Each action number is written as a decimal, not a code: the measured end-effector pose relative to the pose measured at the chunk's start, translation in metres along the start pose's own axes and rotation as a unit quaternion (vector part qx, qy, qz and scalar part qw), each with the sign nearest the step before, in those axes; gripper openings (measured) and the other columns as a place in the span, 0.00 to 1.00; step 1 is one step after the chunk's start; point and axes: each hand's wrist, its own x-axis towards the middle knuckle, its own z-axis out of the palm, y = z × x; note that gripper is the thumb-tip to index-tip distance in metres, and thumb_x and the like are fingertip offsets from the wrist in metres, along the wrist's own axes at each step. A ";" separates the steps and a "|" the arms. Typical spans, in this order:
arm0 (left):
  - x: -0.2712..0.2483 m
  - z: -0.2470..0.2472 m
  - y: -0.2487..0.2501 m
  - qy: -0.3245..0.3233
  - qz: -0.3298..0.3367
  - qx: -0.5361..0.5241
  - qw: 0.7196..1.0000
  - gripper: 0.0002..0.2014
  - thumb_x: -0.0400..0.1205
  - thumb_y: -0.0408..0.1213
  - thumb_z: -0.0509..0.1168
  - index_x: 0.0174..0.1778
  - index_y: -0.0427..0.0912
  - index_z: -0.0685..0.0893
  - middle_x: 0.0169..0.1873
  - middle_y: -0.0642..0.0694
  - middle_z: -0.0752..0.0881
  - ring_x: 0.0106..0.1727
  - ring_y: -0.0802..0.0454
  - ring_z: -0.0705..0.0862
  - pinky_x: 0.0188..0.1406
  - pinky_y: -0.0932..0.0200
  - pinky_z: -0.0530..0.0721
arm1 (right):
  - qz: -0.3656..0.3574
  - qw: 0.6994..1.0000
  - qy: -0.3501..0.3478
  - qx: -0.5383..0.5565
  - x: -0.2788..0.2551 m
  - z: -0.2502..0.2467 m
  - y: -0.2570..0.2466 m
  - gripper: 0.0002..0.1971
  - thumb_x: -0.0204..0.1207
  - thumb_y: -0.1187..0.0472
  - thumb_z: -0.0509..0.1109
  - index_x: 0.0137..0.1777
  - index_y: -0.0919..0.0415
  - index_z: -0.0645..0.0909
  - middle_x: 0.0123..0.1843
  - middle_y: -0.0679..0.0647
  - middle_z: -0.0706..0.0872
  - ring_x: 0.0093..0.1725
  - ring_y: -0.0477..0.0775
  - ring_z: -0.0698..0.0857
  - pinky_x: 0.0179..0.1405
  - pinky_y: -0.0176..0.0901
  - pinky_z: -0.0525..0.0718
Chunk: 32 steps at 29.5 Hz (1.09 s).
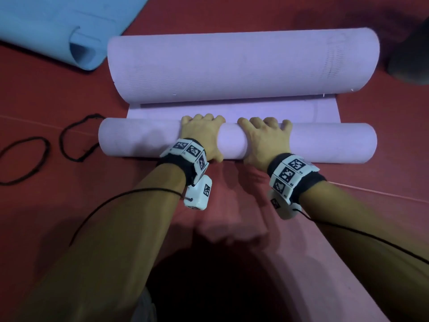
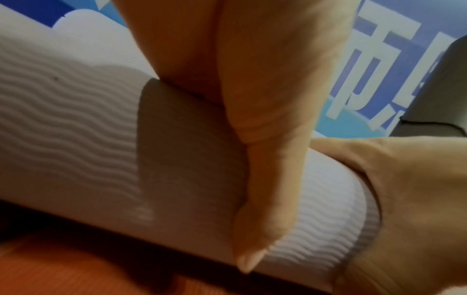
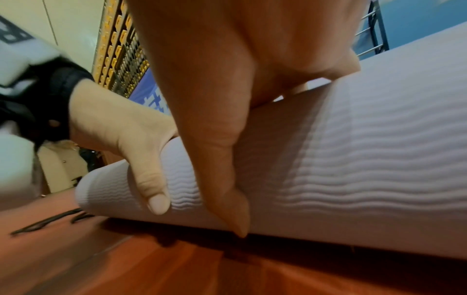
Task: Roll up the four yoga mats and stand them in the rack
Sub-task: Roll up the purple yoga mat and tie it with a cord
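Observation:
A purple yoga mat lies across the red floor, curled at both ends. Its near end is a tight roll (image 1: 139,142). The far end is a wider loose curl (image 1: 232,66), and a flat strip (image 1: 301,112) lies between them. Both hands grip the middle of the near roll, side by side. My left hand (image 1: 202,133) wraps its fingers over the top, its thumb (image 2: 265,179) on the near side of the roll (image 2: 76,119). My right hand (image 1: 264,135) holds the same way, thumb (image 3: 215,149) pressed on the ribbed roll (image 3: 353,159).
A blue mat (image 1: 58,26) with a curled corner lies at the far left. Two black elastic loops (image 1: 76,138) (image 1: 23,159) lie on the floor left of the roll. A dark object (image 1: 411,54) sits at the far right. A metal wire frame (image 3: 374,30) shows behind the mat.

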 end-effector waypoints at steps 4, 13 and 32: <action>-0.024 0.002 0.000 -0.048 0.024 0.004 0.999 0.46 0.56 0.58 0.81 0.70 0.55 0.72 0.58 0.51 0.81 0.60 0.45 0.79 0.54 0.45 0.68 | -0.024 0.999 -0.048 -0.006 -0.029 -0.002 -0.008 0.41 0.57 0.37 0.77 0.70 0.45 0.66 0.61 0.48 0.81 0.62 0.66 0.78 0.63 0.64 0.70; -0.043 0.005 0.007 -0.172 0.045 -0.061 0.982 0.49 0.52 0.62 0.82 0.70 0.57 0.73 0.55 0.57 0.85 0.58 0.48 0.83 0.63 0.44 0.76 | -0.055 0.973 -0.178 0.133 -0.057 -0.017 0.009 0.39 0.73 0.26 0.63 0.81 0.41 0.64 0.79 0.46 0.72 0.78 0.58 0.68 0.76 0.64 0.61; -0.036 0.039 0.022 0.168 -0.105 -0.083 0.977 0.26 0.85 0.51 0.44 0.72 0.48 0.78 0.73 0.47 0.78 0.71 0.45 0.75 0.67 0.42 0.69 | 0.040 0.981 0.157 0.103 -0.036 0.021 -0.010 0.24 0.83 0.48 0.49 0.71 0.56 0.78 0.76 0.53 0.78 0.73 0.59 0.76 0.73 0.69 0.63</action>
